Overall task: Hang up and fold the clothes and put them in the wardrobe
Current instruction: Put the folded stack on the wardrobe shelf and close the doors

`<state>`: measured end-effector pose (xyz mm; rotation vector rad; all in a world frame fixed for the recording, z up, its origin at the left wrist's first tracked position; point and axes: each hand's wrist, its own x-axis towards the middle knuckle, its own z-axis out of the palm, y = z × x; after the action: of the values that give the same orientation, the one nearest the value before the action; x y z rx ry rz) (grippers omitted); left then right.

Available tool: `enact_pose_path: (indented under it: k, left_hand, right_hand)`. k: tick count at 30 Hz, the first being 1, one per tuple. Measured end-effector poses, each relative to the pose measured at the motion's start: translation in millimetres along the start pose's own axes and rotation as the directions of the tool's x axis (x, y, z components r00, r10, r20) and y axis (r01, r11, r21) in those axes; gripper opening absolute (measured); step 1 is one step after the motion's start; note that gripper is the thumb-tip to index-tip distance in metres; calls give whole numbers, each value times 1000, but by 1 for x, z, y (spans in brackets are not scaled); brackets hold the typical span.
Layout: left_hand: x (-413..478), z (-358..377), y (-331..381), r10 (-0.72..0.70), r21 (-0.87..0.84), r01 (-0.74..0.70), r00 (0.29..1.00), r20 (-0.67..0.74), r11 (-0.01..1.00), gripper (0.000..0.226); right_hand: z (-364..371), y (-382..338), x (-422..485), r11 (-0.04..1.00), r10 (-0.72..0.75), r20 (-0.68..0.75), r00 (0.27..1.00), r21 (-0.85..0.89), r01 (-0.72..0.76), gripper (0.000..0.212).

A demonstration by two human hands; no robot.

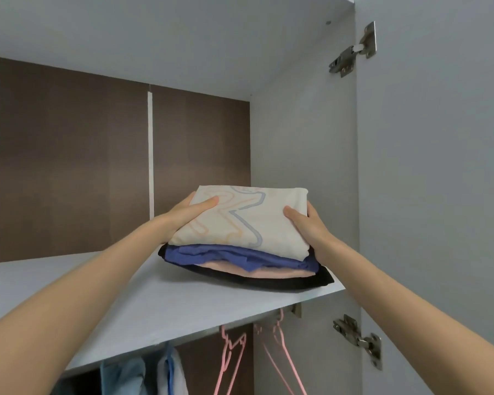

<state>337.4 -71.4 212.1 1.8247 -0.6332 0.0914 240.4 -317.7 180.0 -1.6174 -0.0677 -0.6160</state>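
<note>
Pale grey shelf (26, 275) below; grips with left hand (188, 212) the left side of the folded stack (240, 223), resting at the shelf's front right, and with right hand (311, 229) the right side. Looks like the shelving step; next calls for sliding deeper, then releasing evenly.

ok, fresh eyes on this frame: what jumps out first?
The stack of folded clothes, cream printed piece on top over blue, peach and black, at the right end of the wardrobe shelf. The left hand and right hand hold it at either side, thumbs on top. Below the shelf, empty pink hangers hang on the right.
</note>
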Motion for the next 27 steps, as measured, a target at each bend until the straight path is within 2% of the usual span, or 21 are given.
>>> enact_pose_path:
  k: [7, 12, 14, 16, 18, 21, 22, 24, 27]
  left_hand:
    - [59, -2, -49, -180, 129, 165, 977, 115, 978, 79]
    - [72, -2, -60, -314, 204, 290, 944, 96, 935, 95]
    - [70, -2, -59, -322, 292, 294, 945, 51, 910, 91]
    - [67, -3, -57, -246, 421, 250, 967, -65, 872, 80]
    - [58, -3, -52, -99, 545, 183, 979, -180, 819, 66]
    - [37, 1, -39, 71, 596, 70, 975, -210, 800, 54]
    - [28, 5, -34, 97, 598, 39, 976, -194, 800, 53]
    - [7, 17, -28, 100, 633, 12, 985, -142, 774, 53]
    - [-25, 31, -33, 2, 746, -13, 1000, 15, 665, 66]
  right_hand:
    - [13, 35, 41, 996, 90, -57, 994, -23, -91, 48]
    - [7, 45, 49, 984, 151, -15, 988, -94, -152, 65]
    - [0, 44, 48, 959, 176, 15, 984, -229, -168, 68]
    - [-6, 40, 45, 862, 172, -33, 985, -478, -166, 71]
    - [-9, 32, 36, 816, 30, -56, 998, -576, -57, 70]
    - [-11, 22, 21, 819, -247, 110, 963, -507, 268, 59]
    - [-13, 21, 16, 799, -280, 197, 940, -496, 341, 54]
    - [-15, 23, 9, 750, -245, 364, 898, -516, 414, 49]
    - [-19, 28, 2, 651, -190, 509, 840, -575, 495, 66]
